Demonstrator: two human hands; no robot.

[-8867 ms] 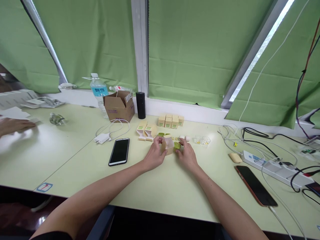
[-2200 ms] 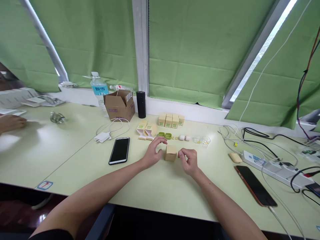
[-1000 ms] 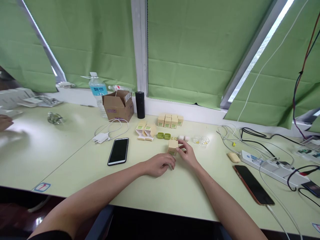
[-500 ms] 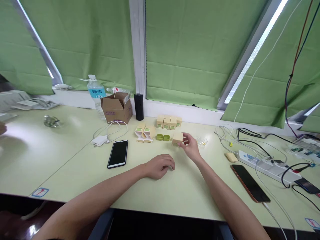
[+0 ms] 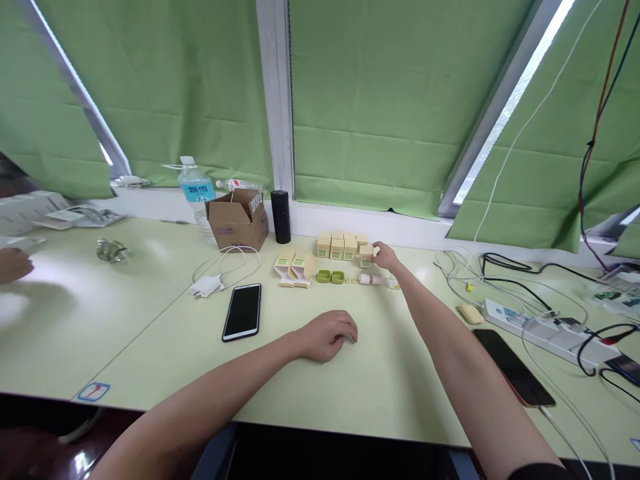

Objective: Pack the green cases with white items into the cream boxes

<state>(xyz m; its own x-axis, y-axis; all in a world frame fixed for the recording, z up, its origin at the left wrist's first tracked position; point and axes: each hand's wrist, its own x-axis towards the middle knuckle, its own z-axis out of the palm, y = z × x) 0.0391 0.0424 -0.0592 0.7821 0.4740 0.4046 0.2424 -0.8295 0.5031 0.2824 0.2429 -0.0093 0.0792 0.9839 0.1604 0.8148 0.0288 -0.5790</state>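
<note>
My right hand (image 5: 386, 256) is closed on a small cream-coloured box (image 5: 366, 256) with a green label, at the right end of a row of similar boxes (image 5: 337, 248). My left hand (image 5: 329, 335) rests on the table, its fingers loosely bent and the thumb apart, nothing in it. Between the hands lie two small green containers (image 5: 331, 277) and a few tiny yellowish pieces. Beside them are a small white and pink cylinder (image 5: 369, 279) and some clear pieces (image 5: 393, 284). Two opened cream boxes (image 5: 294, 269) stand left of the green containers.
A phone (image 5: 243, 312), a white charger (image 5: 206, 286) and its cable lie on the left. Behind them stand a cardboard box (image 5: 238, 223), a water bottle (image 5: 197, 191) and a black flask (image 5: 281, 217). On the right are another phone (image 5: 513, 367) and a power strip (image 5: 537, 333). Another person's hand (image 5: 14, 265) shows far left.
My right hand has carried the cream box back and to the right, up to the row of boxes. The white and pink cylinder is now in sight. My left hand stays on the table.
</note>
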